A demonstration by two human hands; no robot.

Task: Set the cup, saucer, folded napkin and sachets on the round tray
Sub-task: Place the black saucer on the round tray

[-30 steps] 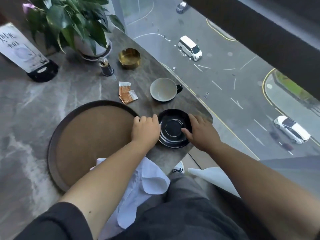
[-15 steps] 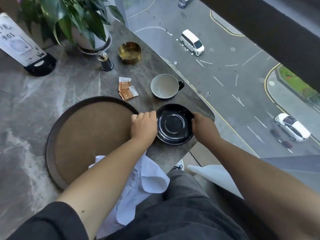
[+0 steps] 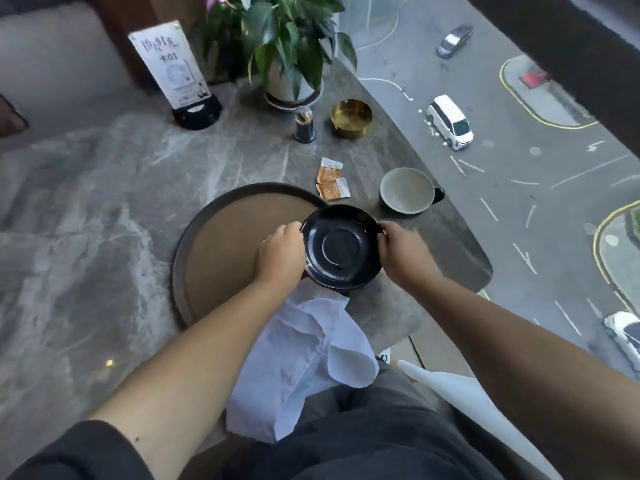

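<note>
Resting on the grey veined stone tabletop (image 3: 104, 209), the round tray (image 3: 221, 244) shows a dark raised rim and a flat matte brown inner surface; it lies level, left of centre. At its far side stand a sign holder (image 3: 176, 71) with a black base, a potted plant (image 3: 280, 39), a small dark toothpick jar (image 3: 304, 128) and a round brass ashtray (image 3: 351, 117)

The left hand (image 3: 280, 258) grips the left rim of the saucer (image 3: 341, 247), fingers curled closed on the edge. The saucer is glossy black, circular, with a recessed centre ring; it faces upward, tilted slightly, over the right edge of the tray. Whether it touches the tray cannot be told. The right hand (image 3: 405, 251) closes on the opposite rim

A white napkin (image 3: 298, 358), crumpled rather than folded, hangs over the near tabletop edge toward the person's lap, long axis running near to far

Two orange-and-white sachets (image 3: 330, 180), flat and rectangular, lie on the tabletop just beyond the tray. To their right the cup (image 3: 407, 190) stands upright, mouth up, pale matte interior, dark handle pointing right
</note>
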